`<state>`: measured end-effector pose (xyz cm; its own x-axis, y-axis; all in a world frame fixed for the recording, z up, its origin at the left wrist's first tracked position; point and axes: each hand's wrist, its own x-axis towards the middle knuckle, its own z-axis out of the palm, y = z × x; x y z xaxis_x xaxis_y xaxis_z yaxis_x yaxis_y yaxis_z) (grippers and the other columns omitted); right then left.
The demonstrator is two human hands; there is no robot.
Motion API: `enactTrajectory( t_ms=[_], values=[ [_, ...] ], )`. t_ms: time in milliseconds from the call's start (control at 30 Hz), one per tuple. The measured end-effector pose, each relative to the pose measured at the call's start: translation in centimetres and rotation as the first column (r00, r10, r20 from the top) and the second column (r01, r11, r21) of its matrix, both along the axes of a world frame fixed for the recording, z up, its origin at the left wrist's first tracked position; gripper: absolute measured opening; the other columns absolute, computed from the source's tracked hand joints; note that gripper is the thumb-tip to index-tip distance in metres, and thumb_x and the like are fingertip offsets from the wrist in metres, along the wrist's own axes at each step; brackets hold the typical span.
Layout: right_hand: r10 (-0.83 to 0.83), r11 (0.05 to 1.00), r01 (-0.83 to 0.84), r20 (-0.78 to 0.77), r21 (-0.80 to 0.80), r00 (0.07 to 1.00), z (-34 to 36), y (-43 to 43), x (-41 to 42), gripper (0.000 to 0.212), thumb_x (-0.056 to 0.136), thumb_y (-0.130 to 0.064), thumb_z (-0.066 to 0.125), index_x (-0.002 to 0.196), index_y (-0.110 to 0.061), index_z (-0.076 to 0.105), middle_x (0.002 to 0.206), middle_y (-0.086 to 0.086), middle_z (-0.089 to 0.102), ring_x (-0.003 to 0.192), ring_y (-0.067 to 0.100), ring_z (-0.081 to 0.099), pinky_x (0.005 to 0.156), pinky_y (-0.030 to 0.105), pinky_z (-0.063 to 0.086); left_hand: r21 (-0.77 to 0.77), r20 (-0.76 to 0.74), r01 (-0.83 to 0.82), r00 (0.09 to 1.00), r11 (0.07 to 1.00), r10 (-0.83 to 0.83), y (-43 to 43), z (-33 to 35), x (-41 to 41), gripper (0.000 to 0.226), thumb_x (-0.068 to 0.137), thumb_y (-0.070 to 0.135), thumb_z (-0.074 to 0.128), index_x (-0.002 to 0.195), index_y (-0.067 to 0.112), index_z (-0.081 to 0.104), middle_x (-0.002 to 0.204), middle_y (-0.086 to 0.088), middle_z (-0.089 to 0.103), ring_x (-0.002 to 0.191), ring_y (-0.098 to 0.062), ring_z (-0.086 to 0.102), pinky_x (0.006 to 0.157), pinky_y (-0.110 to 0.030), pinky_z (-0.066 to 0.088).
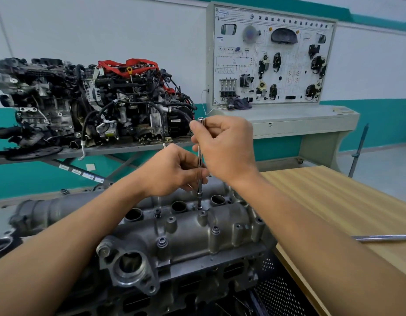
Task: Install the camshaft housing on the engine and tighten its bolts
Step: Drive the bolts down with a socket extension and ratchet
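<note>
Camshaft housing recess holds driver; left hand, right hand grip.

The camshaft housing is dull cast metal, the extension bar shiny chrome, the table smooth striped wood.

Even soft light, faint shadows, wide-angle bowing (edges), slightly soft

The one camera sits on my head, looking forward and down, close over the engine, facing the wall.
</note>
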<state>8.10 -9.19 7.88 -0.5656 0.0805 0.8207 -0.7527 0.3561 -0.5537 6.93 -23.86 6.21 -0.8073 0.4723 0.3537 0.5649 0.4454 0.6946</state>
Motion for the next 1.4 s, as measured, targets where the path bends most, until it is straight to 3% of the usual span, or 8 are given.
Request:
enactTrajectory(
  t_ms=[167,300,467,667,833,1133,1267,1400],
  values=[
    [-0.085,0.996,0.085,-0.072,-0.005,0.994,-0.1,-1.2,-0.1,0.033,0.088,-0.024,0.069,0.059,-0.010,0.067,0.052,-0.001,0.066,0.049,0.018,0.066,0.049,0.041,0.053,-0.101,-0.003,0.002,1.000,0.995,-0.003,-0.3,0.2,0.1,0.012,0.091,0.010,0.069,0.080,0.012,0.074,0.074,-0.006,0.076,0.075,-0.030,0.074,0.070,-0.039,0.063],
    [0.065,0.998,-0.065,-0.020,0.003,0.998,0.6,-0.9,0.2,0.023,0.089,-0.020,0.071,0.070,-0.008,0.072,0.061,0.001,0.071,0.055,0.016,0.069,0.057,0.041,0.059,-0.166,-0.002,0.027,1.000,0.986,-0.028,0.0,0.4,0.9,0.014,0.092,0.008,0.070,0.082,0.016,0.065,0.072,-0.005,0.074,0.064,-0.021,0.072,0.063,-0.031,0.061],
    [0.287,0.945,-0.288,-0.030,-0.154,0.957,2.4,-2.5,1.2,0.016,0.093,-0.022,0.067,0.078,-0.016,0.070,0.068,0.001,0.073,0.056,0.016,0.069,0.052,0.019,0.051,-0.081,-0.061,0.008,0.998,0.997,-0.013,-0.8,2.3,2.2,0.011,0.094,0.009,0.068,0.097,-0.001,0.068,0.083,-0.004,0.078,0.072,-0.019,0.076,0.066,-0.031,0.062],
    [0.520,0.853,-0.504,0.157,-0.135,0.839,2.3,-4.7,0.6,0.026,0.101,-0.023,0.055,0.080,-0.016,0.068,0.073,0.007,0.073,0.060,0.022,0.069,0.063,0.038,0.060,-0.139,-0.122,-0.115,0.988,0.984,0.099,-5.8,2.4,3.5,0.007,0.092,0.009,0.069,0.099,0.006,0.069,0.079,-0.006,0.078,0.066,-0.020,0.074,0.066,-0.037,0.063],
    [0.521,0.850,-0.524,0.214,-0.050,0.826,1.6,-5.7,0.1,0.026,0.101,-0.023,0.054,0.084,-0.009,0.068,0.076,0.007,0.073,0.064,0.025,0.070,0.071,0.049,0.060,-0.047,-0.092,-0.172,0.982,0.984,0.167,-6.2,0.7,3.7,0.004,0.091,0.008,0.070,0.094,0.006,0.069,0.078,-0.008,0.077,0.064,-0.019,0.073,0.064,-0.029,0.062],
    [0.504,0.862,-0.503,0.218,-0.063,0.836,0.7,-5.0,0.1,0.025,0.102,-0.021,0.052,0.085,-0.012,0.067,0.075,0.005,0.074,0.063,0.022,0.071,0.062,0.035,0.061,-0.097,-0.106,-0.154,0.984,0.983,0.144,-6.3,-0.2,3.2,0.008,0.090,0.017,0.074,0.096,0.014,0.069,0.079,0.005,0.078,0.065,-0.013,0.074,0.066,-0.027,0.061],
    [0.512,0.856,-0.517,0.196,-0.032,0.836,1.0,-5.4,0.4,0.025,0.101,-0.023,0.053,0.085,-0.012,0.067,0.074,0.003,0.074,0.063,0.023,0.072,0.065,0.039,0.062,-0.098,-0.142,-0.174,0.977,0.980,0.159,-6.8,-0.3,3.3,0.013,0.089,0.020,0.075,0.101,0.014,0.071,0.078,0.008,0.078,0.067,-0.010,0.074,0.070,-0.032,0.061],
    [0.507,0.859,-0.512,0.202,-0.033,0.838,0.9,-5.6,0.5,0.023,0.102,-0.020,0.054,0.085,-0.011,0.067,0.074,0.003,0.074,0.063,0.022,0.072,0.061,0.035,0.061,-0.116,-0.165,-0.181,0.973,0.977,0.161,-6.9,-0.3,3.5,0.007,0.089,0.020,0.075,0.089,0.024,0.069,0.071,0.012,0.076,0.064,-0.008,0.072,0.067,-0.028,0.059]
  ],
)
